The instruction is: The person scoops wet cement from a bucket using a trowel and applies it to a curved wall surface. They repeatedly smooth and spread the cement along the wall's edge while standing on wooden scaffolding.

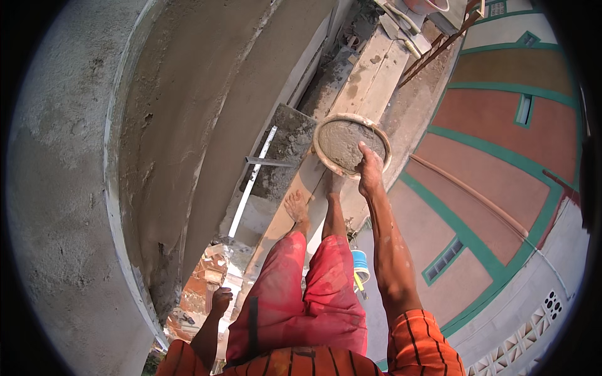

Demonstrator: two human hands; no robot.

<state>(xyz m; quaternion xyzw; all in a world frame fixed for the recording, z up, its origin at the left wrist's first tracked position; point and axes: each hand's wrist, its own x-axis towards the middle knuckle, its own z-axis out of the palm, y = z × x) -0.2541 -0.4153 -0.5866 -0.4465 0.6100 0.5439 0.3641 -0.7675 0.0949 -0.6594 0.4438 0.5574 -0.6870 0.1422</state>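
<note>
Okay, so a round basin (342, 170) full of wet grey mortar (345, 143) is gripped at its near-right rim by the right hand (371, 168). The thumb is laid on the inner side, just over the mix, while the rest of the grip is partly hidden, and most of the basin is set ahead and to the left of that hand. Wooden planks (370, 78) are seen below it; whether any weight is taken by them can't be told from this angle. Of the 2 bare feet, the right foot (334, 183) is partly covered by the basin, and the left foot (297, 207) is planted just beside it. The left hand (221, 302) is held low, well apart from the basin, with its fingers curled together. Farther up the planks, a trowel (390, 27) is left lying, and a white straightedge (252, 185) is propped off to the left.
</note>
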